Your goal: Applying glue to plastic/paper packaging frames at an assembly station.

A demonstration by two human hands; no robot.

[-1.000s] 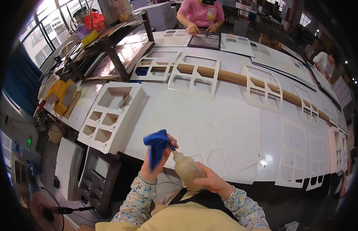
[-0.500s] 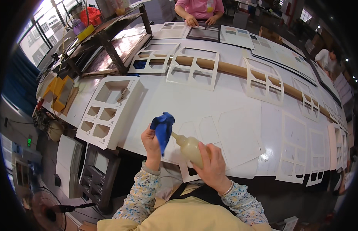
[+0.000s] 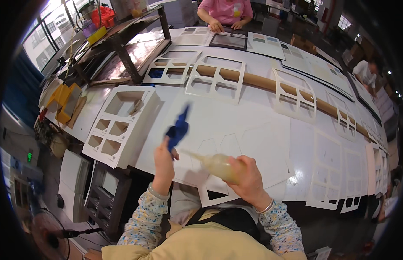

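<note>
Blue cloth (image 3: 178,128) now higher, beside tilted squeeze bottle (image 3: 219,166).

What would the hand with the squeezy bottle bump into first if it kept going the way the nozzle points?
Probably the left hand holding the blue cloth. The right hand aims the bottle nozzle leftward at it. Depth is unclear, so it might pass by, toward the white cut-out frame.

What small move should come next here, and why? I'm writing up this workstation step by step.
Probably lower the squeeze bottle so its nozzle meets the white card frame at the table edge. The right hand holds it tilted, nozzle above the card, while the left hand keeps the blue cloth raised clear, ready for wiping.
</note>
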